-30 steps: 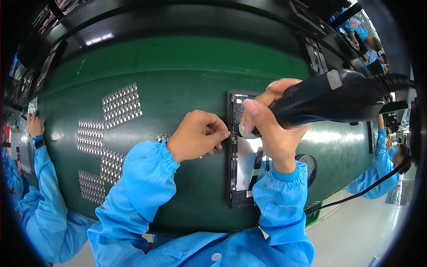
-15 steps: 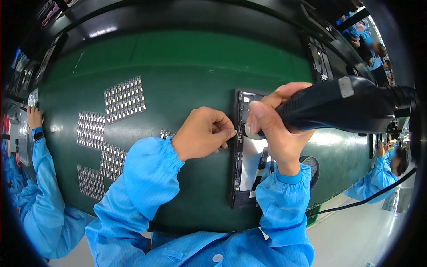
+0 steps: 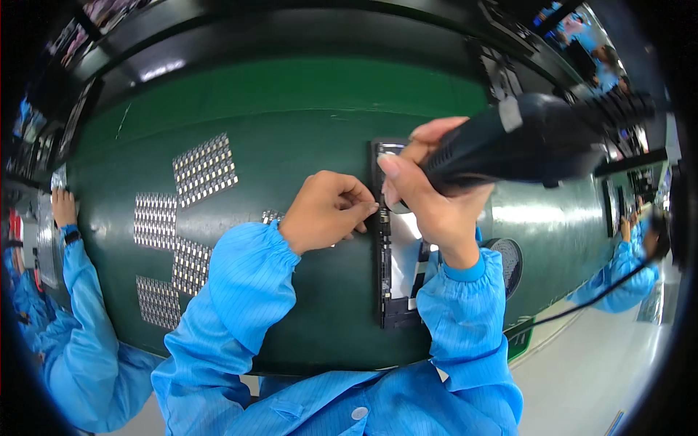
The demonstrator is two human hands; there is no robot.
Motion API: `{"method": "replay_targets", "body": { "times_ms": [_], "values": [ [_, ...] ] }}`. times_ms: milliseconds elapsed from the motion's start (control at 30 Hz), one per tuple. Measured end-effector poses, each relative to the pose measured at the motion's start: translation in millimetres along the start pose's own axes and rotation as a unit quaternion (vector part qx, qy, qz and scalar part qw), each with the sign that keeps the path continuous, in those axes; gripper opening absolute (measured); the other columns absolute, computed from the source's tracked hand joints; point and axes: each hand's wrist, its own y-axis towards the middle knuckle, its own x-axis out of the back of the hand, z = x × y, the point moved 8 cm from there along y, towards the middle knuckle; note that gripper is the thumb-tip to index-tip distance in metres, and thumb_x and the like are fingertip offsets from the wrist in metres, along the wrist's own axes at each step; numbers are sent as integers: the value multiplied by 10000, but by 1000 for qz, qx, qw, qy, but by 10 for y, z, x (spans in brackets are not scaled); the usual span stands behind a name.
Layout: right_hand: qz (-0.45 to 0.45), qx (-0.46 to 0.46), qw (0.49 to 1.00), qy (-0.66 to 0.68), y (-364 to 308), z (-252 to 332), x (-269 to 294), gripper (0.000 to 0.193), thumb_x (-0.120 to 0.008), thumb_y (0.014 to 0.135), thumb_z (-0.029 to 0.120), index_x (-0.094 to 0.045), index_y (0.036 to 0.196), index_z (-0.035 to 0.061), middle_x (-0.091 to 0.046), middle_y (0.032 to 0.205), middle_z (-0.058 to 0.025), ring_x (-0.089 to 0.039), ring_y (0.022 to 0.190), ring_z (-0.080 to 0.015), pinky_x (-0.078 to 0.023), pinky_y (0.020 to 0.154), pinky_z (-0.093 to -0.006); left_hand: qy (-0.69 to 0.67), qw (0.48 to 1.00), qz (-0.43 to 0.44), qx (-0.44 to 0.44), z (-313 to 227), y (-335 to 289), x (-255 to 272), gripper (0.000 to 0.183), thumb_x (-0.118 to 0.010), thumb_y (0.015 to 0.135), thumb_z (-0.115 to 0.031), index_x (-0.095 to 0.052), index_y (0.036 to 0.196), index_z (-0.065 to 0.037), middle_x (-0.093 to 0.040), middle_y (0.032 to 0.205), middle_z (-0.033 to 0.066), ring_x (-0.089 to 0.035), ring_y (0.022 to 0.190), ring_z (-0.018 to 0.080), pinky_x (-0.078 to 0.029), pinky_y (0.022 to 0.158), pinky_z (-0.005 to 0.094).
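Black tool [image 3: 512, 149] grasped in your right hand [image 3: 445, 202], the dark-framed panel [image 3: 400, 280] just below that grip. Your left hand [image 3: 327, 212] pinches at the panel's edge, on what I cannot tell: steady it, clear of the tool's tip.

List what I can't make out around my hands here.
Head view: whether the pinched left hand holds anything, too small to tell.
Head view: tip of the black handheld tool, mostly behind the right hand.
Head view: much of the dark device, behind right hand and right sleeve.
Head view: part of the nearest patterned sheet, behind the left hand.
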Motion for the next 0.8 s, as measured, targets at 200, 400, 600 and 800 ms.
{"method": "replay_targets", "body": {
  "times_ms": [200, 400, 600, 800],
  "values": [
    [-93, 125, 988, -14, -20, 448, 634, 350, -697, 718, -91, -511, 1005, -16, -591, 615, -45, -546, 499, -83, -425, 463, -202, 247, 917, -137, -282, -484, -331, -99, 114, -666, 772, -39, -660, 886, -50, -617, 668, 42, -633, 626, 173, -493, 526, 263],
    [-167, 97, 980, -50, -373, 571, 1186, 373, -655, 735, -121, -460, 1035, -17, -560, 602, -48, -522, 491, -87, -426, 474, -205, 475, 784, -66, -394, -693, -623, -911, 195, -738, 681, -203, -686, 839, -102, -517, 1226, 112, -408, 1230, 351, -272, 953, 636],
    [-170, 127, 975, -66, -601, 650, 1424, 373, -656, 733, -117, -459, 1035, -24, -559, 623, -55, -520, 527, -86, -424, 511, -207, 508, 770, -50, -382, -712, -622, -1077, 282, -749, 678, -252, -677, 899, -93, -443, 1340, 142, -344, 1284, 415, -197, 944, 719],
    [-183, 121, 970, -109, -756, 593, 1619, 421, -700, 704, -93, -480, 1056, -25, -567, 650, -39, -506, 559, -73, -404, 549, -193, 516, 774, -21, -367, -706, -555, -1291, 368, -752, 669, -263, -660, 985, -99, -428, 1354, 168, -331, 1291, 424, -202, 957, 698]
  ]
}}
